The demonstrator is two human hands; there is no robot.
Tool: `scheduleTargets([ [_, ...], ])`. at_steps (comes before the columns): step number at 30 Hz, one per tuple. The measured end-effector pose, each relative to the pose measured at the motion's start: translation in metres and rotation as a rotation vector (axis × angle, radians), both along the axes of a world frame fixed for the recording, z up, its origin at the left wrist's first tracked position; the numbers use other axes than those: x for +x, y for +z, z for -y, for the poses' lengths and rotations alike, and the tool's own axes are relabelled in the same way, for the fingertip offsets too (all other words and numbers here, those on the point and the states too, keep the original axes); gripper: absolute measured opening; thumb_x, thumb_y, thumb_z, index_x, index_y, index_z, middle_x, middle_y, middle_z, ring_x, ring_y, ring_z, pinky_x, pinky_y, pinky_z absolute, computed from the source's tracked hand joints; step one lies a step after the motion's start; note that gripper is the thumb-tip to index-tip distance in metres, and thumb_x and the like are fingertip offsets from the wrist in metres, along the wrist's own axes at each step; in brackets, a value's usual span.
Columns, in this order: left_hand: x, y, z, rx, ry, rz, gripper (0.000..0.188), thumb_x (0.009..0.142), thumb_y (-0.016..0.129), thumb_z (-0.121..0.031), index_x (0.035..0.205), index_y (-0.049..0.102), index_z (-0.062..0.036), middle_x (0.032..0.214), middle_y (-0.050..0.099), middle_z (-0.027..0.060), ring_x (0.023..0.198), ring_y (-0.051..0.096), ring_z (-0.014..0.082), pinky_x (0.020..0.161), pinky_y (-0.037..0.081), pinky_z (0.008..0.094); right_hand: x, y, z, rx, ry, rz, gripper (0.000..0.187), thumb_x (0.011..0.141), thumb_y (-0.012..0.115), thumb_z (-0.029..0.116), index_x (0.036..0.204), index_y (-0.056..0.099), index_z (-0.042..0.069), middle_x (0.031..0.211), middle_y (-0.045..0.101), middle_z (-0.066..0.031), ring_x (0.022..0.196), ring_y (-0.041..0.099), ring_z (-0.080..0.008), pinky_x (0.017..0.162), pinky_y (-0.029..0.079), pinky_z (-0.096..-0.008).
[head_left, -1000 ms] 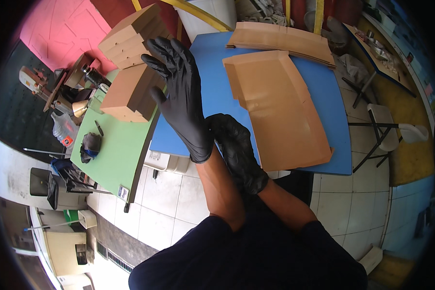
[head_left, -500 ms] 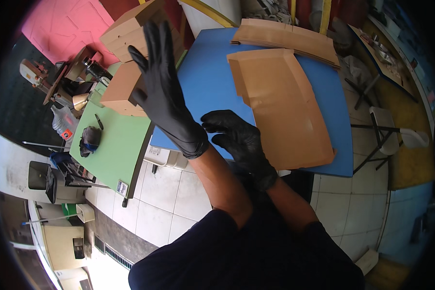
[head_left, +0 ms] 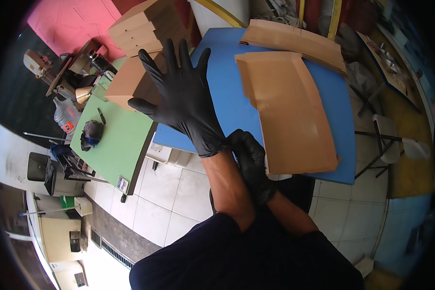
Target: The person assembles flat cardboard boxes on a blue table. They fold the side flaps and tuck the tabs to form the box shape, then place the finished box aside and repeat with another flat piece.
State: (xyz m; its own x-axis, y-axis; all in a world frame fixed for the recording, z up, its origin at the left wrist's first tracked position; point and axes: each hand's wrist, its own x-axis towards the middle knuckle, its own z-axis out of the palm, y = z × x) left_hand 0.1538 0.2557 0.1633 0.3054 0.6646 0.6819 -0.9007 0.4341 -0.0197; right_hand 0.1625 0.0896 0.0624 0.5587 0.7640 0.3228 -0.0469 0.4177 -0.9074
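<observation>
My left hand (head_left: pixel 182 104) is raised in a black glove, its fingers spread wide, holding nothing. At its wrist, my right hand (head_left: pixel 250 162), also black-gloved, is closed with the fingertips on the cuff of the left glove (head_left: pixel 211 146). Beyond and to the right of my hands, an unfolded brown cardboard sheet (head_left: pixel 295 111) with low turned-up edges lies on the blue table (head_left: pixel 217 53). A stack of folded flat cardboard (head_left: pixel 295 44) rests at that table's far edge.
Stacked brown cardboard boxes (head_left: pixel 130 79) stand on the far end of the green table (head_left: pixel 116 150) at left. That table also bears a dark cap (head_left: pixel 92 134) and a black marker (head_left: pixel 101 115). Folding chairs (head_left: pixel 386 140) are at right.
My left hand has turned and its fingers have spread apart. My right hand has closed onto the left glove's cuff from just beside it.
</observation>
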Motion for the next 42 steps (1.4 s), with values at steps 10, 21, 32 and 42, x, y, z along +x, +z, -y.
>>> scheduleTargets([
  [10,-0.022,-0.080,0.023,0.293,0.490,-1.135,0.016,0.099,0.061,-0.014,0.107,0.069,-0.0017,0.086,0.063,0.0026,0.081,0.060,0.0141,0.088,0.048,0.0395,0.032,-0.010,0.118,-0.431,-0.317,0.585,0.026,0.088,0.070,-0.002,0.113,0.067,-0.002,0.120,0.067,-0.0157,0.110,0.068,-0.0285,0.094,0.054,-0.0378],
  [21,-0.178,-0.323,0.137,0.863,0.548,-2.183,0.027,0.095,0.068,-0.019,0.114,0.071,-0.0011,0.106,0.075,0.0155,0.097,0.072,0.0257,0.080,0.055,0.0373,-0.010,-0.224,0.285,-1.354,-0.663,0.628,0.098,0.091,0.073,0.049,0.157,0.026,-0.007,0.160,0.030,-0.0321,0.144,0.038,-0.0463,0.110,0.041,-0.0543],
  [32,-0.164,-0.313,0.099,1.489,0.368,-2.116,0.041,0.095,0.066,-0.036,0.118,0.072,-0.0024,0.106,0.074,0.0218,0.105,0.070,0.0388,0.091,0.055,0.0475,0.017,-0.228,0.296,-1.277,-0.633,0.397,0.047,0.096,0.066,0.024,0.135,0.056,-0.002,0.130,0.060,-0.0272,0.120,0.060,-0.0408,0.094,0.051,-0.0475],
  [42,-0.024,-0.103,0.189,1.578,0.464,-1.201,0.026,0.086,0.076,-0.024,0.106,0.073,-0.0077,0.097,0.069,0.0126,0.095,0.065,0.0307,0.088,0.050,0.0441,0.135,-0.047,0.267,-0.657,-1.059,0.528,0.033,0.096,0.071,0.015,0.127,0.065,0.005,0.120,0.071,-0.0129,0.103,0.070,-0.0246,0.087,0.055,-0.0358],
])
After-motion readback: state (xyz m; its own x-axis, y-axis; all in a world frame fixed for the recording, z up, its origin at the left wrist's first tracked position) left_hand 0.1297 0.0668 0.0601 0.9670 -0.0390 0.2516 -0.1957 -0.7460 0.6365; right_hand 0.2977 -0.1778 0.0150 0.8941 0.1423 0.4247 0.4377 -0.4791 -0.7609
